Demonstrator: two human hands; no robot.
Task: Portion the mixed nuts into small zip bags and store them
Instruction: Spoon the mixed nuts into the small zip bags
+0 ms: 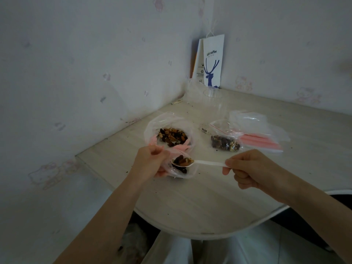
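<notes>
My left hand (pixel 150 164) pinches the top of a small zip bag (pixel 181 171) and holds it open just above the table (pixel 190 206). My right hand (pixel 247 170) has its fingers curled around the handle of a white plastic spoon (pixel 207 163), and the spoon's full scoop of mixed nuts (pixel 183 161) sits right over the bag's mouth. Behind it lies the big open bag of nuts (pixel 172 137), and to the right a filled zip bag (pixel 225 142) rests by a pile of empty zip bags (pixel 255 130).

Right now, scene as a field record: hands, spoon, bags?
left hand: holds small zip bag open
right hand: grips spoon handle
spoon load: nuts, over the held bag's mouth
bulk nut bag: open, on table
filled zip bag: on table, right of bulk nut bag
empty zip bags: piled further right
</notes>
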